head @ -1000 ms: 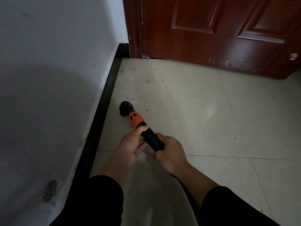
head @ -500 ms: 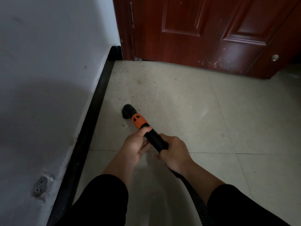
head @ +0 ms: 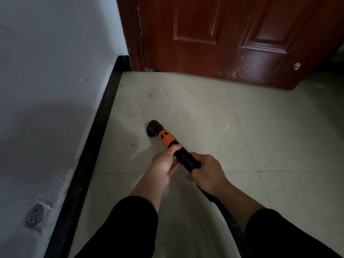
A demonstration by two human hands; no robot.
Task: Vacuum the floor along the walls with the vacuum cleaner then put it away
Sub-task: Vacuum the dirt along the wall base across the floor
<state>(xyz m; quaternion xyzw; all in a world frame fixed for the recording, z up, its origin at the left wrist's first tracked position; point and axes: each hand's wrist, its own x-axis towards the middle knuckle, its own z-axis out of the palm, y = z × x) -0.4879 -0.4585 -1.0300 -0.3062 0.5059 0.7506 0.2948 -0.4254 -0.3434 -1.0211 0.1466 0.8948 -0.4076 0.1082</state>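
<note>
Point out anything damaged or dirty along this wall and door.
The wall socket low on the left sits in a rough, gouged patch. The door has pale chipped flecks along its bottom. Grit is scattered on the floor ahead of the vacuum nozzle.

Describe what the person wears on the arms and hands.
Black sleeves cover both arms: the left sleeve and right sleeve end partway down the forearm, leaving wrists uncovered. The left hand and right hand are bare, with no gloves, rings or watch showing.
</note>
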